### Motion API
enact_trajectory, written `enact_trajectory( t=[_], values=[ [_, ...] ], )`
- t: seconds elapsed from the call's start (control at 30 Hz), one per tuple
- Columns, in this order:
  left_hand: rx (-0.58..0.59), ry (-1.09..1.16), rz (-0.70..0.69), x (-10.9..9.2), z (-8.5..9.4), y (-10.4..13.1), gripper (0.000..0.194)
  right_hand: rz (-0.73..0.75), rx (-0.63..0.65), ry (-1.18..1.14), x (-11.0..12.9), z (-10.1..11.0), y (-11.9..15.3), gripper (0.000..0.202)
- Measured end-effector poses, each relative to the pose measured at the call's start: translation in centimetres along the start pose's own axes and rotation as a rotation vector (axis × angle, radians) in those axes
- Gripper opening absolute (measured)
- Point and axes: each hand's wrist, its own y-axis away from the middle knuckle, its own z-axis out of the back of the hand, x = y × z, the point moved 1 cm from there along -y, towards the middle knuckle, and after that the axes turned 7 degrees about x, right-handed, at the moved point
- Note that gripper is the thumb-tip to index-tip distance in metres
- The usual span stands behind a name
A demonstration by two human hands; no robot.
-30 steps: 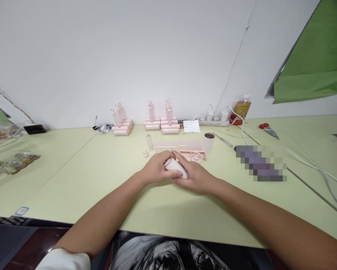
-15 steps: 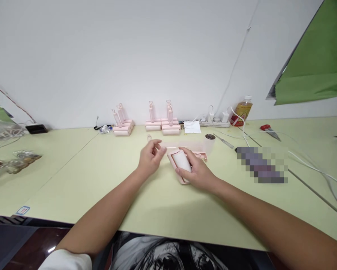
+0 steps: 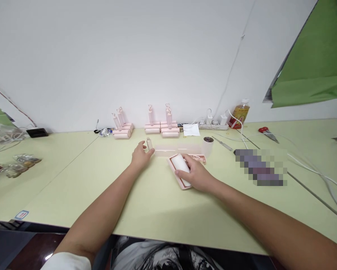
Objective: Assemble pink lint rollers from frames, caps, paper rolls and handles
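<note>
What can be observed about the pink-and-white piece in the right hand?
The piece has a pink, plastic-looking casing around a rounded white insert, with a thin reddish-brown line along the insert's edge. It lies slanted, far end leftward, white side up. The right hand grips its right side, thumb on the white. Its underside is hidden.

Case (image 3: pixel 176 176): pale pink, open-faced, slanting from far left to near right; contact with the table (image 3: pixel 157 210) unclear. Roller (image 3: pixel 180 164): white, cylindrical, seated lengthwise in the case (a reddish-brown edge shows around it), right side partly covered. Bottle (image 3: pixel 149 143): small, slim, clear with a pinkish tint, upright on the table, beyond the case and to its left.
</note>
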Motion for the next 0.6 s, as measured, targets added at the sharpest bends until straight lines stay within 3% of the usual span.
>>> enact_trajectory(
  t=[0.17,0.47,0.6],
  values=[
    [0.061,0.108,0.020,0.0,-0.8,-0.5,0.062,-0.057,0.125,0.040,0.1,-0.1,0.2,0.033],
    [0.050,0.163,0.041,0.1,-0.6,-0.7,0.072,-0.094,0.080,-0.001,-0.5,-0.2,-0.2,0.036],
    [0.060,0.210,0.050,0.5,0.2,-0.9,0.064,-0.066,0.086,0.025,-0.4,-0.2,-0.1,0.037]
  ],
)
